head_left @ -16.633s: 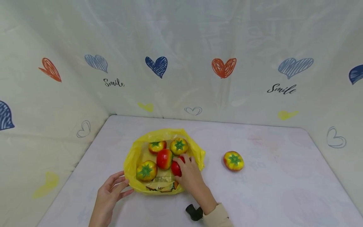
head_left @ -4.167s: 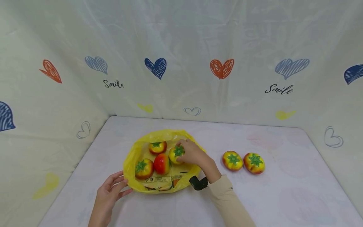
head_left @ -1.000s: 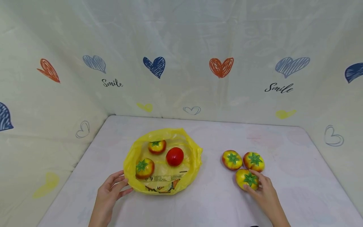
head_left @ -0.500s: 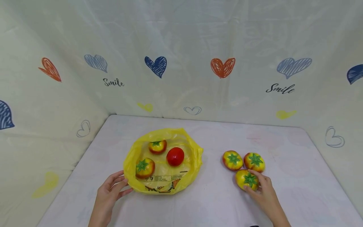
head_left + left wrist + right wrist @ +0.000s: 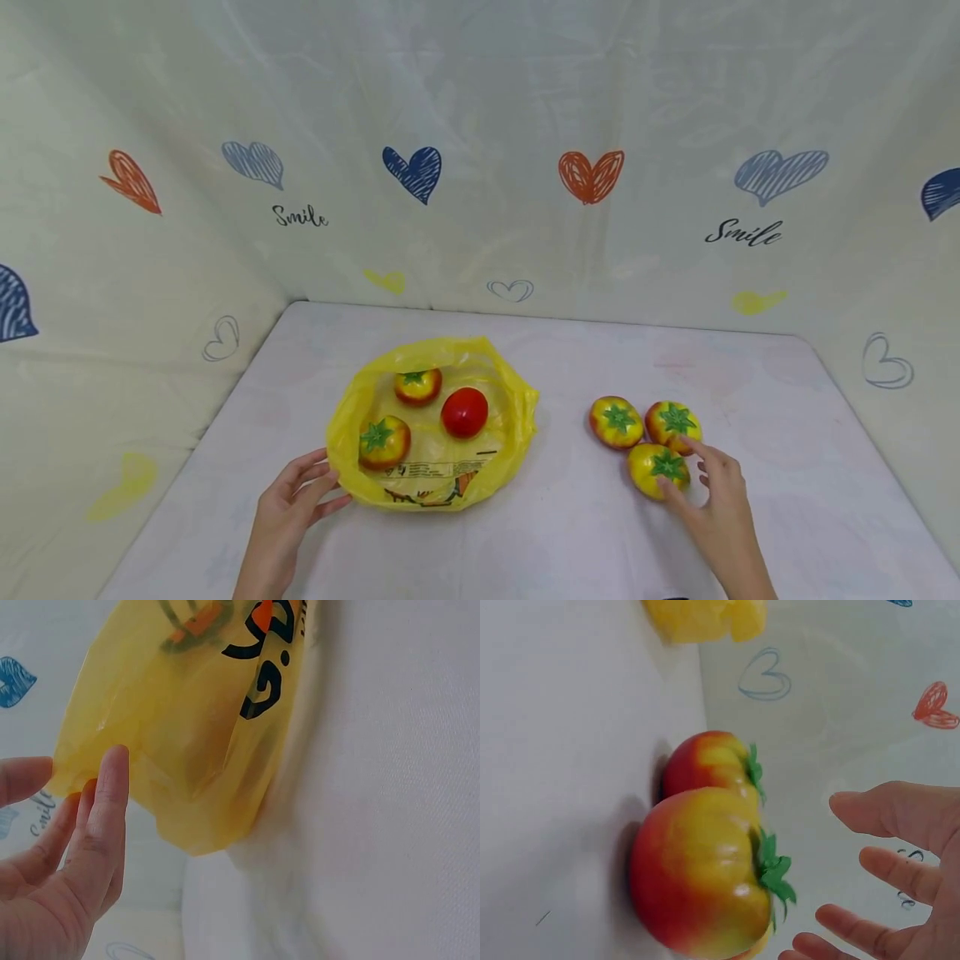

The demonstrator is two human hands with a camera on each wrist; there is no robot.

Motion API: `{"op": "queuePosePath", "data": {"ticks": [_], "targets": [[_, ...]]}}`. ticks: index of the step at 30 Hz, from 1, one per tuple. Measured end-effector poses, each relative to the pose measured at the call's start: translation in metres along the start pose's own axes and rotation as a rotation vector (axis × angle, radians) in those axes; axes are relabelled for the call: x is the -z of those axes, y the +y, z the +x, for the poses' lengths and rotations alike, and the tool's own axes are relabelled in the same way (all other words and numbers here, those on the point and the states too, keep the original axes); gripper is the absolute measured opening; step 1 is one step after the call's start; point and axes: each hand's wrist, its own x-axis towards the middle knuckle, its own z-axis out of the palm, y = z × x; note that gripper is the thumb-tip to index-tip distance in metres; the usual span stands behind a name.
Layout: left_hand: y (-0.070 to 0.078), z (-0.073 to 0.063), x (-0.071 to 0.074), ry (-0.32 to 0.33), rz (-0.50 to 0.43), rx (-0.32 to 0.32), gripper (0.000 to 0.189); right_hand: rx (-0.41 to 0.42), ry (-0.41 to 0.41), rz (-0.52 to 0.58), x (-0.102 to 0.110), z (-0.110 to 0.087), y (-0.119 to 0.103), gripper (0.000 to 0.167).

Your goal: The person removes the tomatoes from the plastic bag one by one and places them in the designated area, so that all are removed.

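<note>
My left hand (image 5: 291, 500) holds the left rim of a yellow plastic bag (image 5: 517, 467) between thumb and fingers; the left wrist view shows the thin film at the fingertips. Inside the opened bag lie two artificial tomatoes with green calyxes, one at the back (image 5: 417, 387) and one at the left (image 5: 384, 442), plus a red one (image 5: 464, 412) without its calyx showing. My right hand (image 5: 716, 504) is spread beside the nearest of three yellow-red tomatoes (image 5: 654, 472) on the table. In the right wrist view its fingers (image 5: 889, 814) stand apart from the tomato (image 5: 701, 874).
Two more tomatoes sit just behind the nearest one, a left one (image 5: 617, 422) and a right one (image 5: 672, 423), grouped closely. The white table (image 5: 570, 542) ends at a pale curtain (image 5: 495, 100) printed with hearts. A dark object (image 5: 675, 597) peeks in at the bottom edge.
Tomatoes have been moved from the bag to the group at right, which grew from one to three. My right hand has just let go of the nearest and drawn back rightward. My left hand stays.
</note>
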Motion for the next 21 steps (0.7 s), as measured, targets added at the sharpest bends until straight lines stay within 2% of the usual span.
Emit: {"op": "queuePosePath", "data": {"ticks": [3, 7, 15, 21], "targets": [[0.0, 0.0, 0.0, 0.004, -0.007, -0.005, 0.067, 0.056, 0.067, 0.006, 0.001, 0.001, -0.01, 0.054], [0.001, -0.002, 0.0, 0.004, -0.013, -0.009, 0.067, 0.124, 0.088, 0.025, 0.0, 0.001, -0.025, 0.049], [-0.001, 0.001, -0.001, -0.002, -0.003, -0.009, 0.068, 0.185, -0.002, 0.094, -0.01, 0.007, -0.054, 0.04], [0.001, -0.002, -0.001, -0.011, 0.007, -0.015, 0.067, 0.207, -0.081, 0.095, -0.022, 0.011, -0.076, 0.04]]}}
